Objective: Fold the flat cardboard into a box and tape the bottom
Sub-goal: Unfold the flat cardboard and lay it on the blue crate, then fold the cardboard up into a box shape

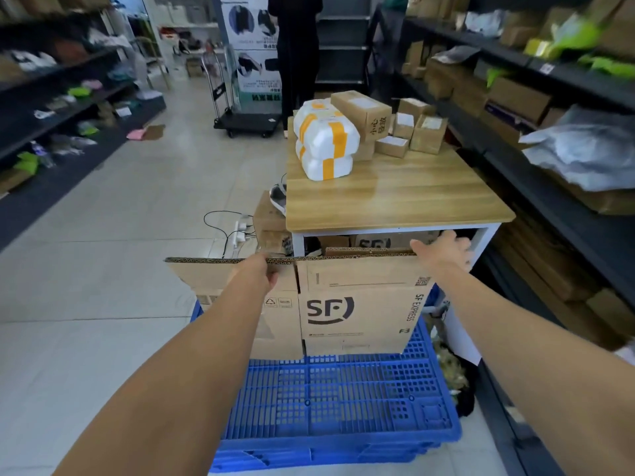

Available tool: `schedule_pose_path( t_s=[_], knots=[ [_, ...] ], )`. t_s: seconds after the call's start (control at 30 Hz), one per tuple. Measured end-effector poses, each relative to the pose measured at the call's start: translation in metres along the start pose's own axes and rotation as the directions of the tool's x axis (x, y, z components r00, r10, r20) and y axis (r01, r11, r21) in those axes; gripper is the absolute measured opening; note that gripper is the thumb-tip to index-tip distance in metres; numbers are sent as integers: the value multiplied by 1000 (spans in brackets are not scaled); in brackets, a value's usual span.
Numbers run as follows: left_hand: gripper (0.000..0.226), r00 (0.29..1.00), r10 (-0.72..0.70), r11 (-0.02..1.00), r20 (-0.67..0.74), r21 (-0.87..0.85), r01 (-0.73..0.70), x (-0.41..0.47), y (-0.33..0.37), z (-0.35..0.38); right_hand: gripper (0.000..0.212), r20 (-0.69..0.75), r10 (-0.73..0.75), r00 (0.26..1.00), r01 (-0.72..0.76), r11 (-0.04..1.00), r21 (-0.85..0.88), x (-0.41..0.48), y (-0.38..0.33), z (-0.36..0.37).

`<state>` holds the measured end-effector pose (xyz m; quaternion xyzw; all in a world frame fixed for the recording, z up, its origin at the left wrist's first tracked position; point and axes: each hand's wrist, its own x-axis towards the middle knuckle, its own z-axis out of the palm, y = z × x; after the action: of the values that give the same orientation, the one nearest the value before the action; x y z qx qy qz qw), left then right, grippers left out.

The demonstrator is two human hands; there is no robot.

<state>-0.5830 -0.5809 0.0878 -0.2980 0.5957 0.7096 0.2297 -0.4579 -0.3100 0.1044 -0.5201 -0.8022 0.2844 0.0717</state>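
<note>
Our left hand (263, 269) grips the flat cardboard (343, 304) top edge; right hand (446, 249) spread at its far corner. Desk (388, 197) just beyond, blue pallet (336, 400) below.

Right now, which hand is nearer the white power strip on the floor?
Left. The left hand grips the flat cardboard top edge just right of the power strip; the right hand is far across, under the table.

You are in a parcel storeroom; dark metal shelves (536, 108) full of brown cardboard boxes line both sides; taped white parcels (324, 142) sit on a wooden table (395, 197); a black flat trolley (245, 123) waits on the tiled floor (113, 235).
</note>
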Motion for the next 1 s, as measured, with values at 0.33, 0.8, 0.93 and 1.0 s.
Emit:
schedule_pose_path(
  t_s=[0.33, 0.8, 0.93, 1.0],
  knots=[
    [19, 998, 0, 999, -60, 32, 2, -3, 3, 17, 45, 576, -447, 684, 578, 814, -55, 3, -56, 19],
    [61, 978, 48, 998, -202, 60, -37, -29, -7, 24, 30, 761, -540, 359, 846, 532, -21, 23, -72, 23],
    [61, 981, 63, 996, -185, 74, -51, -33, -8, 25, 43, 754, -579, 311, 894, 447, -26, 20, -70, 25],
    [64, 985, 87, 988, -152, 142, -65, -36, -7, 26, 49, 740, -599, 306, 899, 438, -17, 17, -69, 23]
  ],
)
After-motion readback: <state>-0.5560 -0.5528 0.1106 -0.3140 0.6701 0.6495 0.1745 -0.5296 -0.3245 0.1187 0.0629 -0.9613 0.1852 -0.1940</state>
